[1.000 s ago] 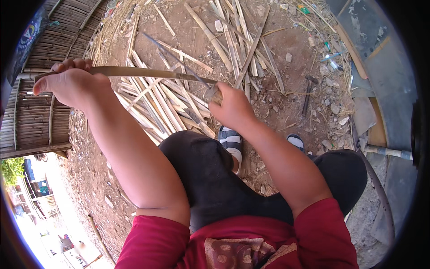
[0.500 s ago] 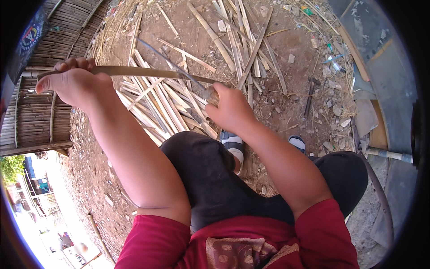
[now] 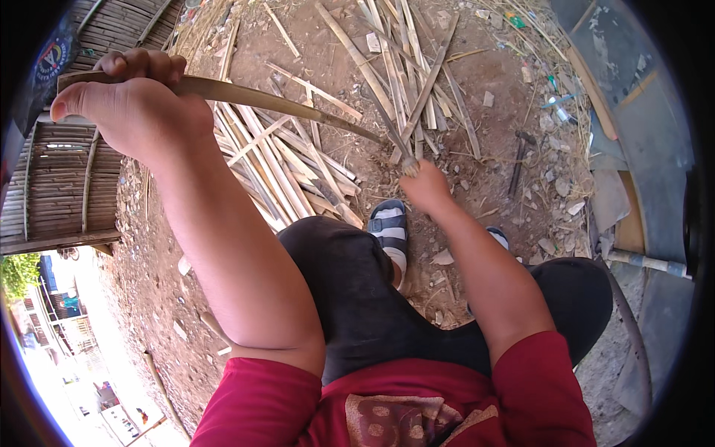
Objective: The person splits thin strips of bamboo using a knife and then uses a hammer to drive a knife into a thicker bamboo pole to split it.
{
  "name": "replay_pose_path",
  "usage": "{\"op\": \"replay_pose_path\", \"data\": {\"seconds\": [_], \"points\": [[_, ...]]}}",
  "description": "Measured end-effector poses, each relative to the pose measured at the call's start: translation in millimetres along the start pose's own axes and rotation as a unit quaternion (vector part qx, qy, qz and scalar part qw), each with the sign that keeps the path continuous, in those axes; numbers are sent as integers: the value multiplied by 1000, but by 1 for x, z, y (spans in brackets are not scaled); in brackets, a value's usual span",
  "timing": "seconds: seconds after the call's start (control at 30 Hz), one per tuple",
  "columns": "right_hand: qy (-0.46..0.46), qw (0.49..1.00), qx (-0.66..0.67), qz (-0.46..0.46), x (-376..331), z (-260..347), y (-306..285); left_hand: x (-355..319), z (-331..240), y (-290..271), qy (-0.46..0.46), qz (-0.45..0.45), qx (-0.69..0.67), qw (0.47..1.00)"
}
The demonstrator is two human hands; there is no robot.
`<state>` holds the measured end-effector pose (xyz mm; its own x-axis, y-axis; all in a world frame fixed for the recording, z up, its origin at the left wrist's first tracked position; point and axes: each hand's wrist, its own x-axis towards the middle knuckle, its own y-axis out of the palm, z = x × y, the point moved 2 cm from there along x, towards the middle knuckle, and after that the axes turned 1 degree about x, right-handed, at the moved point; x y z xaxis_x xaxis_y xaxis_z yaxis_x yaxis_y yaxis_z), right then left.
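Observation:
My left hand, raised at the upper left, is closed around one end of a long bamboo strip. The strip bows slightly and slopes down to the right. My right hand grips the handle of a long, narrow knife, a little blurred, whose dark blade points up and away. The strip's far end meets the blade just above the handle; whether they touch I cannot tell. Beneath the strip, split bamboo pieces lie piled on the ground.
More bamboo lengths lie farther off on the dirt. A hammer rests on the ground at the right, near rubble and litter. Grey sheets stand along the right side; a slatted bamboo wall is at the left. My sandalled foot is below.
My right hand has moved right and slightly down with the knife, and the blade has shifted from the strip's middle to its far end. My left hand has moved slightly up and right.

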<state>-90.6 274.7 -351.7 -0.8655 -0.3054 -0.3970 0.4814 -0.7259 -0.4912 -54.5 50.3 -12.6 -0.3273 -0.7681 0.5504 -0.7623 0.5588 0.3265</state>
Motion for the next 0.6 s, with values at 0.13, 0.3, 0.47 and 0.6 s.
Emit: {"op": "replay_pose_path", "data": {"seconds": [0.13, 0.3, 0.47, 0.6], "points": [[-121, 988, 86, -36, -29, 95, -21, 6, 1, -7, -2, 28, -4, 1000], [-188, 981, 55, -12, -41, 75, 20, 6, 2, -11, -19, 91, -37, 995], [-38, 998, -41, 6, -24, 13, 18, 13, 3, -16, -53, 177, -102, 977], [-99, 994, 34, -33, -27, 55, 2, 2, 0, -5, -48, 175, -93, 979]]}}
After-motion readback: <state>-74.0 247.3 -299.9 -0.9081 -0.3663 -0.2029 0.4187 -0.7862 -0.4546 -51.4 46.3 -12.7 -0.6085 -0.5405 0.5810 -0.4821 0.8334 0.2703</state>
